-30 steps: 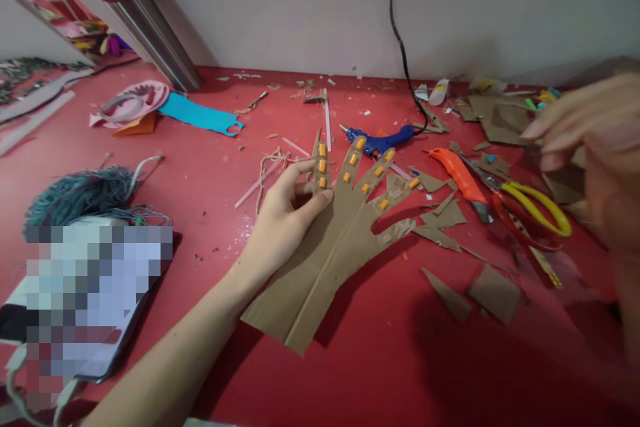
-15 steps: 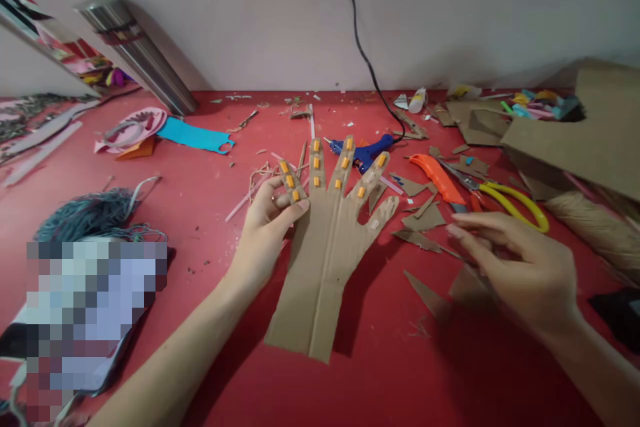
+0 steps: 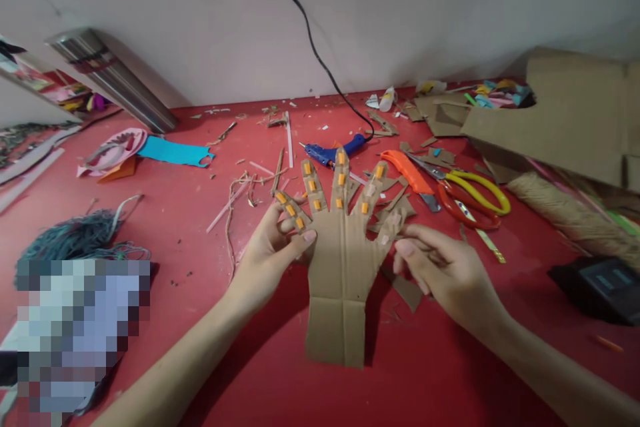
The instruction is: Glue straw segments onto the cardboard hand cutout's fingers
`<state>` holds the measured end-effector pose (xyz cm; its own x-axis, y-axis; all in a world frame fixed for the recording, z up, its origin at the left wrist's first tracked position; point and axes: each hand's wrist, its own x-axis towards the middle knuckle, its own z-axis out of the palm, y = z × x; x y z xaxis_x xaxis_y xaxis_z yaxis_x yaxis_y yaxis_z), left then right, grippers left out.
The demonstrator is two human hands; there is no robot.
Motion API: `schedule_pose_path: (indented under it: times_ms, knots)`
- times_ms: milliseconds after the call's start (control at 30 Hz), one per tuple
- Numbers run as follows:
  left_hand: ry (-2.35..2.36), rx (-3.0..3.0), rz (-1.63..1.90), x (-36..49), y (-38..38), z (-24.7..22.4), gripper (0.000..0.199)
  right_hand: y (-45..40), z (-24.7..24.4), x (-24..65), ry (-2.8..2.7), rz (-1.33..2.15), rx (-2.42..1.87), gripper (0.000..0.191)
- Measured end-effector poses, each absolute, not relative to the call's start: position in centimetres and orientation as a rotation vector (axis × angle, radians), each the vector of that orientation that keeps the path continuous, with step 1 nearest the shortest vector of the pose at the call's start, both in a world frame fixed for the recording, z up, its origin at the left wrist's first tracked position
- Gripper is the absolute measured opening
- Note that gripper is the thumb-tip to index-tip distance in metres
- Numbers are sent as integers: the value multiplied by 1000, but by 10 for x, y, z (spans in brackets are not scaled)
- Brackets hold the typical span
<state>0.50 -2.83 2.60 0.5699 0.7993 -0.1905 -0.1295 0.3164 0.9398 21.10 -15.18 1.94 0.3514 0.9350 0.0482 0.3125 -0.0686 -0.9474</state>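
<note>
A hand-shaped cardboard cutout [image 3: 340, 273] is held above the red table, its wrist part creased and hanging down. Short orange straw pieces [image 3: 341, 179] sit along four of its fingers; its thumb [image 3: 393, 225] carries pale patches, perhaps dried glue. My left hand [image 3: 275, 247] pinches the cutout at the base of its leftmost finger, between thumb and fingers. Beside the cardboard thumb, my right hand [image 3: 445, 267] has its fingers curled and pressed together; whether a small piece is between the fingertips I cannot make out.
Behind the cutout lies a blue glue gun [image 3: 333, 152] with a black cord. An orange utility knife [image 3: 407, 172], scissors [image 3: 477, 190] and cardboard scraps lie to the right. A steel flask [image 3: 117, 83], grey-green yarn [image 3: 75, 230] and blue felt [image 3: 173, 151] are at left.
My right hand has moved left from the scraps and knife to the cutout's thumb. The cutout has turned more upright, still in my left hand. The view has shifted to the right.
</note>
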Motion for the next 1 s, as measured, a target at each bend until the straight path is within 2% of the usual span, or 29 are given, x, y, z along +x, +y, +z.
schedule_pose_path:
  times_ms: [333, 500, 1000]
  knots:
    - [742, 1047, 566, 7, -41, 19, 42, -155, 12, 207, -917, 1083, -1521, 40]
    - [738, 1072, 378, 4, -39, 13, 36, -152, 13, 211, -916, 1085, -1535, 45]
    - [816, 1147, 446, 3, -29, 18, 33, -154, 22, 222, -1011, 845, -1604, 39]
